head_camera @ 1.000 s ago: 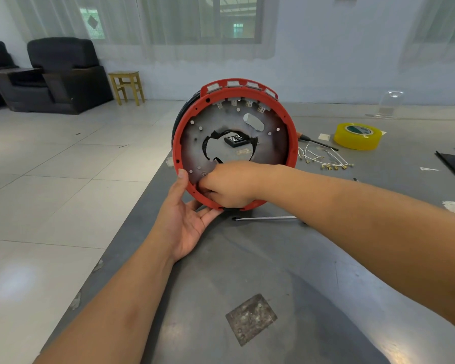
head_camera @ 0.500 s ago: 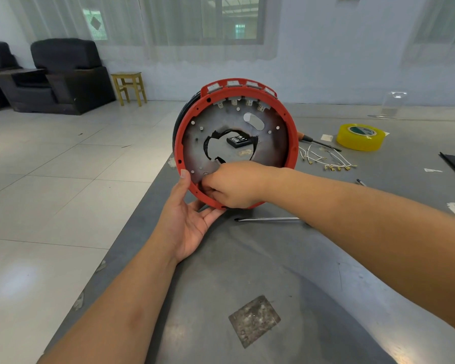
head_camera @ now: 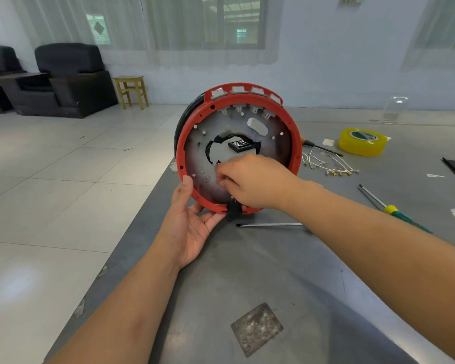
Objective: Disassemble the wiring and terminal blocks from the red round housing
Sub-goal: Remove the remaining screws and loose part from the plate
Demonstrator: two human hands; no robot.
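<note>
Since a second ago the right hand [head_camera: 255, 181] has lifted from the lower rim toward the middle of the grey inner plate, and a black cable stub [head_camera: 233, 210] now shows at the bottom edge where that hand had covered it. Standing on edge near the left side of the grey metal tabletop [head_camera: 273, 271], the red round plastic housing [head_camera: 296, 143] is steadied by the left hand [head_camera: 192, 222], whose thumb lies along the rim while its straight fingers cradle it from beneath. The right grip is curled with fingertips together against the plate, seemingly pinching a small fitting or wire end, though what it holds is hidden. The step in hand looks like freeing an inner connection just below the torn central opening, where a black terminal block [head_camera: 241, 146] sits. Next would come a firm pull or twist while the left hand braces. White wires with brass terminals [head_camera: 329, 164] already lie well apart to the right.
</note>
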